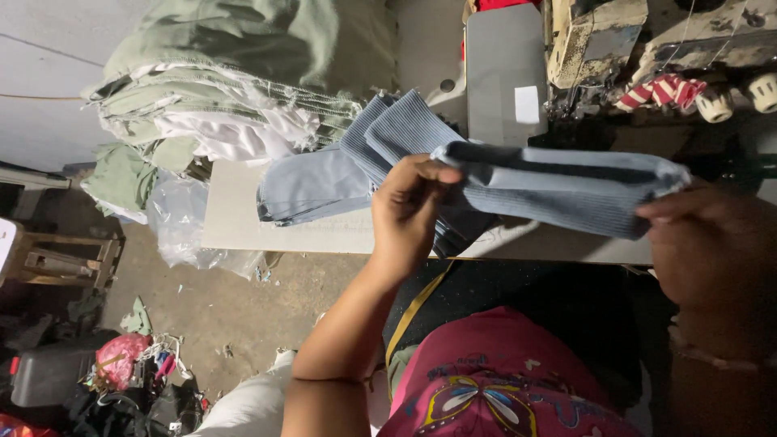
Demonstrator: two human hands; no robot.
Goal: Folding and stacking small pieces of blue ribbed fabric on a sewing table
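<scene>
I hold a strip of blue ribbed fabric point(558, 190) stretched between both hands above the sewing table point(243, 226). My left hand point(409, 210) pinches its left end between thumb and fingers. My right hand point(712, 243) grips the right end, near the frame's right edge. More blue ribbed pieces point(388, 133) and a smooth blue cloth piece point(312, 186) lie on the table just behind my left hand.
A tall pile of green and white garments point(235, 89) stands at the table's left end. A sewing machine point(599, 40) with a red-and-white striped scrap point(660, 91) sits at the back right. Clear plastic point(182, 222), a wooden stool point(57, 259) and bags lie on the floor at left.
</scene>
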